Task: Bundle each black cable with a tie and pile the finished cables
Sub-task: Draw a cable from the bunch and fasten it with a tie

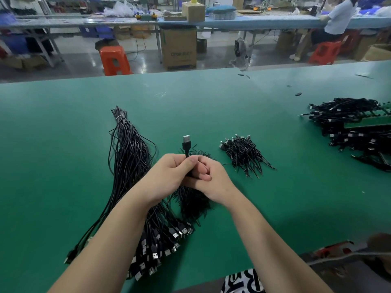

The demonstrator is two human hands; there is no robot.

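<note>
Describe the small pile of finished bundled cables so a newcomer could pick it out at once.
Start at the green table and find the two hands at its middle. Just right of them lies the small pile of bundled cables. Unlike the long loose cables on the left and the larger heap far right, it is compact, short and alone.

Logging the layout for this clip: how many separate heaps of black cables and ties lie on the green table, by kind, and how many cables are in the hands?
Long unbundled cables: 1 heap
Finished cables: 2 heaps, middle and far right
Ties: 1 heap
Cable held in both hands: 1
Total: 5
</note>
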